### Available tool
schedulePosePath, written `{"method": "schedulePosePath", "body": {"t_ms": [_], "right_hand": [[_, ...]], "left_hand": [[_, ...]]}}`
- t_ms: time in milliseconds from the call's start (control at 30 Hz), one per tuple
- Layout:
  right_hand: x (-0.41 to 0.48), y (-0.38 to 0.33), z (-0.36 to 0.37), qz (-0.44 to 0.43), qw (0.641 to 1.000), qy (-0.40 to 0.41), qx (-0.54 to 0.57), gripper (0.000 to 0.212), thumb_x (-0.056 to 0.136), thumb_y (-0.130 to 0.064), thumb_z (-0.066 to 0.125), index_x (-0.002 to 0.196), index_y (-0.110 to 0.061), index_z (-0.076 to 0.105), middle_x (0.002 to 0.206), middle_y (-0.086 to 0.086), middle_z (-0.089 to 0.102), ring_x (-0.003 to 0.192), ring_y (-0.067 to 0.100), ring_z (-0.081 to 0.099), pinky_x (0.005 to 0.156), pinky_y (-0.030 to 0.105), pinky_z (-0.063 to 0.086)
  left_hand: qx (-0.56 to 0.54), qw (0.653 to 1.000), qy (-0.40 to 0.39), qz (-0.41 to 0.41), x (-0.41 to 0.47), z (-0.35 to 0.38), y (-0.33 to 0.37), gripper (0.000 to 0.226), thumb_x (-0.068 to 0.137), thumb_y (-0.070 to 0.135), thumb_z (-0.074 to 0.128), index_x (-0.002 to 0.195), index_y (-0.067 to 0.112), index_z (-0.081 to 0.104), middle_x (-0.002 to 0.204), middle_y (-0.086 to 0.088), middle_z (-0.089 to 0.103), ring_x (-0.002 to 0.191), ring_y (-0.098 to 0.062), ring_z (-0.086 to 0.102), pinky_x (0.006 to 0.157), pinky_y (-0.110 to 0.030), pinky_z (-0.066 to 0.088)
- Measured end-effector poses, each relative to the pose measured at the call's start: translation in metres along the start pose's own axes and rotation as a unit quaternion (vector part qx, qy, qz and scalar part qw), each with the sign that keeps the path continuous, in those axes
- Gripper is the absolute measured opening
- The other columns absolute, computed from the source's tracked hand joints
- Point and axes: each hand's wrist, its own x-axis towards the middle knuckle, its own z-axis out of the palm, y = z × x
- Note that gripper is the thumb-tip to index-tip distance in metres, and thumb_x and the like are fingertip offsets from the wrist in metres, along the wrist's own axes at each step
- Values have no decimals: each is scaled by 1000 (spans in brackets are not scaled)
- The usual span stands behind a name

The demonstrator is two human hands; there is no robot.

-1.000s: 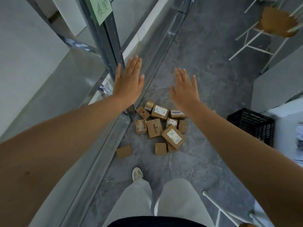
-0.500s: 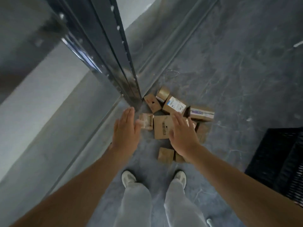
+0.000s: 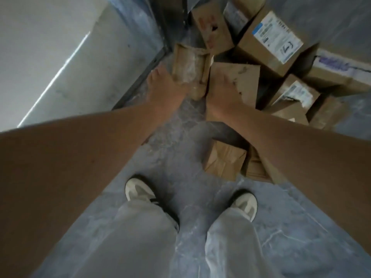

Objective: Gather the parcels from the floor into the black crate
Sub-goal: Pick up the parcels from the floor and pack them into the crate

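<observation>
While the person bends over the grey floor (image 3: 188, 199), the parcels lie heaped from 12 to 2 o'clock of the shoes (image 3: 138, 190), against a dark metal upright (image 3: 170, 19). The left hand (image 3: 165, 90) grips the near corner of a small taped parcel (image 3: 187, 63) at 12 o'clock. Just beside it, at its 3 o'clock, the right hand (image 3: 221, 96) lies on a flat brown parcel (image 3: 244, 77); blur hides whether those fingers clasp it. A white-labelled parcel (image 3: 271, 37) sits at 1 o'clock.
</observation>
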Motion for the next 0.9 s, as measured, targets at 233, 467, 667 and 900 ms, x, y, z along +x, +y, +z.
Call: {"method": "schedulePosePath", "body": {"t_ms": [233, 467, 667, 900], "right_hand": [[12, -22, 6, 112, 914, -14, 389, 51, 95, 7, 34, 144, -7, 42, 102, 10, 60, 90, 18, 58, 62, 6, 45], [-46, -53, -58, 91, 890, -102, 436, 50, 97, 9, 29, 136, -10, 55, 117, 12, 65, 103, 19, 64, 82, 17, 53], [-135, -55, -151, 122, 825, -169, 526, 41, 103, 4, 32, 142, 3, 42, 142, 20, 50, 130, 37, 50, 94, 31, 50], [-222, -43, -335, 211, 883, -52, 415, 31, 104, -27, 38, 117, -11, 61, 108, 5, 67, 104, 24, 61, 94, 37, 47]], "left_hand": [[-84, 996, 13, -41, 22, 35, 16, 108, 68, 54, 79, 146, 5, 23, 143, -10, 42, 130, -24, 46, 99, -29, 38], [-155, 973, 6, -173, -29, -18, 25, 146, 50, 66, 86, 153, 6, 2, 157, -11, 25, 141, -28, 33, 115, -42, 33], [-65, 993, -60, -74, -90, -125, 93, 123, 47, 56, 83, 145, 9, 26, 144, -8, 43, 128, -26, 48, 101, -37, 46], [-241, 955, -172, 0, -201, -264, 232, 50, 82, 39, 73, 123, 23, 49, 106, 5, 67, 95, -14, 68, 83, -34, 59]]}}
